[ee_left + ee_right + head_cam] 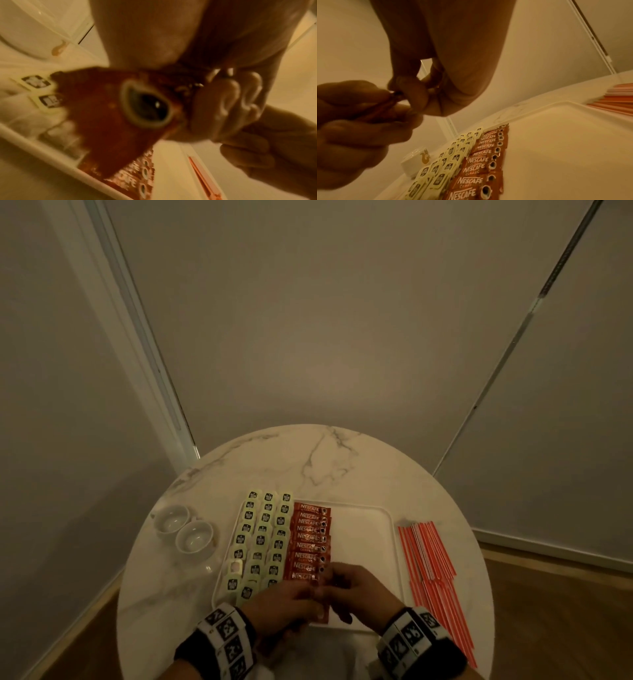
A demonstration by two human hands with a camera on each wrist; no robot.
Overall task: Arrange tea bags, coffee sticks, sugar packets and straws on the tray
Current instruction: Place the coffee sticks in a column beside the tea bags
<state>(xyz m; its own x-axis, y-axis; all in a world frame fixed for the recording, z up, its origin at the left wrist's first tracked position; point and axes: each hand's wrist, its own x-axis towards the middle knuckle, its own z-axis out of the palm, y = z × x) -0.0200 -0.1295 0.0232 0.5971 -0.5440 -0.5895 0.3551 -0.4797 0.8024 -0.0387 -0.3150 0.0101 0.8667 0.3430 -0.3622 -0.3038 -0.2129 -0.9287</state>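
A white tray [363,542] lies on a round marble table [308,460]. Pale green tea bags [263,539] fill three columns on its left side. Beside them runs a column of overlapping red coffee sticks [310,539]. At the tray's near edge both hands meet over one more red coffee stick [321,611]. My left hand [308,594] grips it from the left and my right hand [334,582] pinches its end. Up close, the held coffee stick [109,121] shows a printed cup, and the right hand's fingertips [223,108] are on its edge. Red-and-white straws [431,563] lie on the table right of the tray.
Two white cups [171,518] [194,537] stand on the table left of the tray. The tray's right half is bare. A wall and door frame rise behind the table, and wooden floor shows on both sides.
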